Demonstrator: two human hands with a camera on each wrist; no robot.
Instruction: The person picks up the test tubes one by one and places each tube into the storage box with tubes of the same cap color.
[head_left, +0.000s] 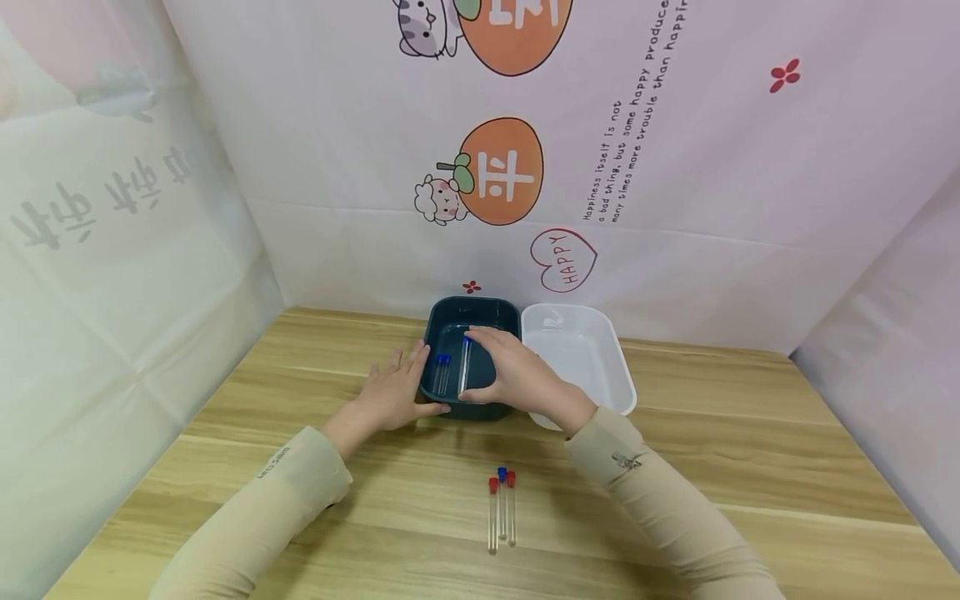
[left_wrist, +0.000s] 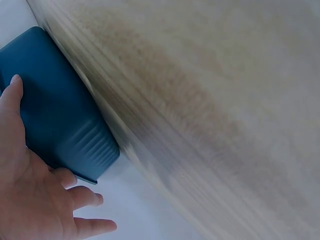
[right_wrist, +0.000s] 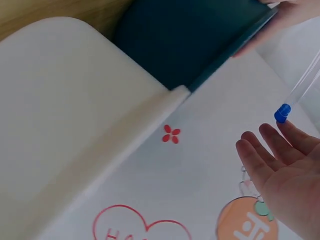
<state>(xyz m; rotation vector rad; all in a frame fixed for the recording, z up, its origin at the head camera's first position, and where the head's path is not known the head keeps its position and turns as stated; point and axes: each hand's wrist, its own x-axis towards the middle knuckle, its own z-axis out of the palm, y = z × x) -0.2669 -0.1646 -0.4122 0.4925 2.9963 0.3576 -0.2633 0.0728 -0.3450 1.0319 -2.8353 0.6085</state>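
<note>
A blue-capped test tube hangs over the dark teal bin, pinched lengthwise between the thumb and a finger of my right hand. In the right wrist view the blue cap touches a fingertip. Two more blue-capped tubes lie inside the bin at its left. My left hand rests against the bin's near left corner, the thumb along the front wall and the other fingers spread beside the left side. The left wrist view shows that thumb on the bin's outer wall.
A white bin stands right beside the teal one. Nearer on the wooden table lie two red-capped tubes and one blue-capped tube. A printed cloth hangs behind the bins.
</note>
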